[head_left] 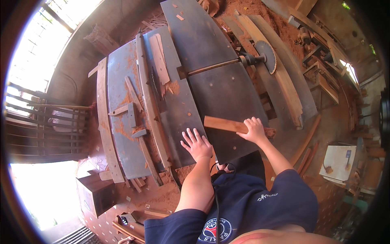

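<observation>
Wooden batten [224,124], reddish-brown: held out over the metal-topped desk [229,97], its near end within the right hand [252,131], fingers clamped on it. Left hand [198,147]: palm down at the desk, fingers spread apart. Hammer [140,133], wooden handle: left of the left hand, among sawdust [126,127]. Circular saw blade [265,55], toothed: on a shaft beyond the batten. Box-like wooden piece [91,197], dark brown: on the floor, lower left; interior too dark to tell. Open wooden tray [140,237]: lower edge; small contents unidentifiable.
</observation>
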The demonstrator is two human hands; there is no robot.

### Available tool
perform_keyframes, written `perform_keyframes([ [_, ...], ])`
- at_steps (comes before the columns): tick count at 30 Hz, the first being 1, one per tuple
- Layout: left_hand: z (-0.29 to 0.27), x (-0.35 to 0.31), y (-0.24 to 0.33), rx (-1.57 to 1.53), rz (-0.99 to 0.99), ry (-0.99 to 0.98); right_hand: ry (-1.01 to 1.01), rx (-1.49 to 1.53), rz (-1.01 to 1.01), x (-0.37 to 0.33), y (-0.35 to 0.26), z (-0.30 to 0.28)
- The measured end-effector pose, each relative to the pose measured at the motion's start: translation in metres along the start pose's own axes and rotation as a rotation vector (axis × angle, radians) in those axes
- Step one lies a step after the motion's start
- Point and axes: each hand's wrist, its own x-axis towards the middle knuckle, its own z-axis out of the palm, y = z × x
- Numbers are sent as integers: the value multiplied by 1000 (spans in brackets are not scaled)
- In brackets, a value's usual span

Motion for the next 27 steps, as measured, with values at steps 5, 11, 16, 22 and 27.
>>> perform_keyframes([
  [5,7,1,-3,-10,11,53,172,-47,255,51,24,23],
  [11,7,4,-5,-40,12,72,164,11,504,76,-3,25],
  [16,6,3,-4,-46,-2,64,207,30,391,15,-45,33],
  [22,5,2,-4,-45,10,57,177,3,335,-20,-57,25],
  [27,7,1,-8,-53,17,84,146,-40,463,27,-14,38],
])
